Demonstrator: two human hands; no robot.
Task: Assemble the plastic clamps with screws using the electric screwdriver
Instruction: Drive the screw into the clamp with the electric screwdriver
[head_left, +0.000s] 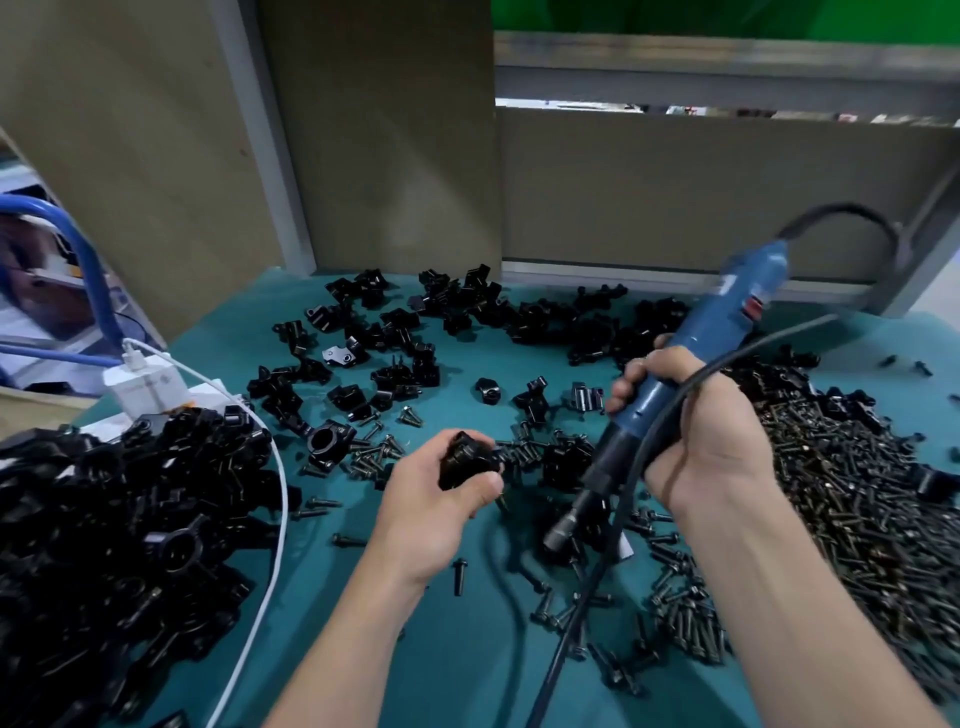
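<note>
At far left, blue tubing beyond the table edge. Just beside it, a white charger block, with a white cable trailing toward the near edge past a big heap of black plastic clamps. On the teal table cover, further back and toward the middle, loose clamp pieces lying singly and in small clusters, with a few stray screws just in front of them. Left of centre, left hand curled round one black clamp, fingers and thumb closed about it, held over the cover. Next to the right, electric screwdriver, blue body slanted, black nose and bit aimed down and leftward, tip near loose screws and apart from the held clamp. Right hand wrapped fist-like round the blue barrel. Black cord arching from the tool's top end, crossing the hand and running down to the near edge. At far right, a dense mound of dark screws. Behind everything, tan board panels standing upright.
</note>
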